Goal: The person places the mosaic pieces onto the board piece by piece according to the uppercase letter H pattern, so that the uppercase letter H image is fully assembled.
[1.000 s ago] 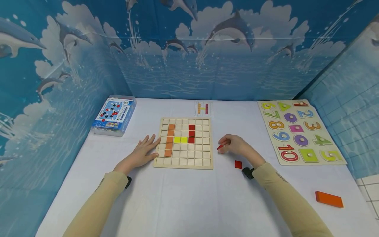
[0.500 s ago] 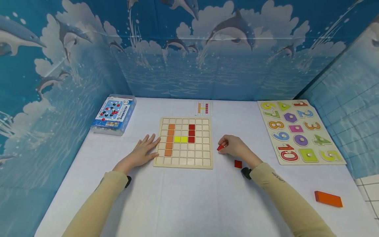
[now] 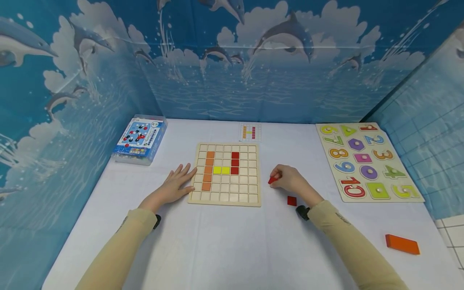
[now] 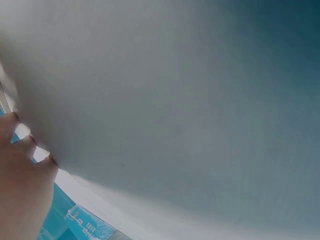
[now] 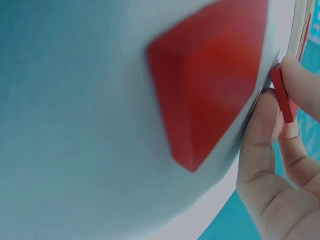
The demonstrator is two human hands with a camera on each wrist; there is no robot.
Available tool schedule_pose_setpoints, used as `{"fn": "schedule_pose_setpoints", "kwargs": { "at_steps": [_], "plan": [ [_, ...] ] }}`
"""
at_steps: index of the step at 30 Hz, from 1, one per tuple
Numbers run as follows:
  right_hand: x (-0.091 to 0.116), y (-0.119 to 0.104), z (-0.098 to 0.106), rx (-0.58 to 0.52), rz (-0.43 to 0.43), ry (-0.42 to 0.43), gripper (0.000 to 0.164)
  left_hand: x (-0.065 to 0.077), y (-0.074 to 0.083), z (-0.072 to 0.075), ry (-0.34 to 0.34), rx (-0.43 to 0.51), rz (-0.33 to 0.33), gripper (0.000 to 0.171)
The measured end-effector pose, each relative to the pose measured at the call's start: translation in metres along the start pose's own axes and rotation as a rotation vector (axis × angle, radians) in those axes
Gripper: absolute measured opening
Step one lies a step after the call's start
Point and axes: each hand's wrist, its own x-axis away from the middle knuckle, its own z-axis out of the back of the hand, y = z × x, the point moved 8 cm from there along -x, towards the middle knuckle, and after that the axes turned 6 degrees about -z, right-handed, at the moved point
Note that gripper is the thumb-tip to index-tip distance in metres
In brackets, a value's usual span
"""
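My right hand (image 3: 288, 178) pinches a red square tile (image 5: 283, 94) between thumb and fingers, just right of the wooden grid board (image 3: 224, 202). A second red tile (image 3: 291, 201) lies on the white table by my right wrist, large and close in the right wrist view. My left hand (image 3: 173, 187) lies spread, its fingertips at the board's left edge. On the board are an orange column (image 3: 208, 171), a pair of yellow tiles (image 3: 221, 170) and a shorter red column (image 3: 235, 163). In the left wrist view, only part of that hand shows at the lower left.
Behind the board lies a small pattern card (image 3: 250, 132). A boxed set (image 3: 139, 140) stands at the back left. To the right are a number puzzle board (image 3: 369, 162) and, nearer, an orange block (image 3: 402, 244). Dolphin-print curtains (image 3: 232, 80) hang at the back and sides.
The red tile in my right hand turns a little between the fingers and shifts slightly to the right. My left hand stays at the board's edge.
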Motion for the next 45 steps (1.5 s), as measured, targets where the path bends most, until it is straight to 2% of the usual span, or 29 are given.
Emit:
{"fn": "schedule_pose_setpoints", "kwargs": {
  "at_steps": [4, 10, 16, 24, 34, 45],
  "plan": [
    [0.0, 0.003, 0.003, -0.031, -0.012, -0.001, 0.025, 0.0, 0.001, 0.001, -0.001, -0.006, -0.004, 0.072],
    [0.0, -0.003, 0.007, -0.139, 0.002, -0.009, 0.026, 0.001, 0.004, 0.003, 0.01, 0.006, -0.01, 0.071],
    [0.003, -0.022, 0.007, -0.214, 0.047, 0.01, 0.024, 0.001, 0.005, 0.004, 0.012, 0.009, -0.01, 0.07],
    [0.003, -0.05, -0.009, -0.299, 0.063, -0.009, 0.024, 0.002, 0.005, 0.002, 0.015, 0.021, -0.014, 0.07],
    [-0.003, -0.075, -0.028, -0.309, 0.079, -0.01, 0.02, 0.003, 0.007, 0.003, 0.03, 0.017, -0.023, 0.07],
    [-0.01, -0.084, -0.043, -0.26, 0.077, -0.01, 0.016, 0.003, 0.006, 0.003, 0.028, 0.021, -0.022, 0.07]
  ]
}}
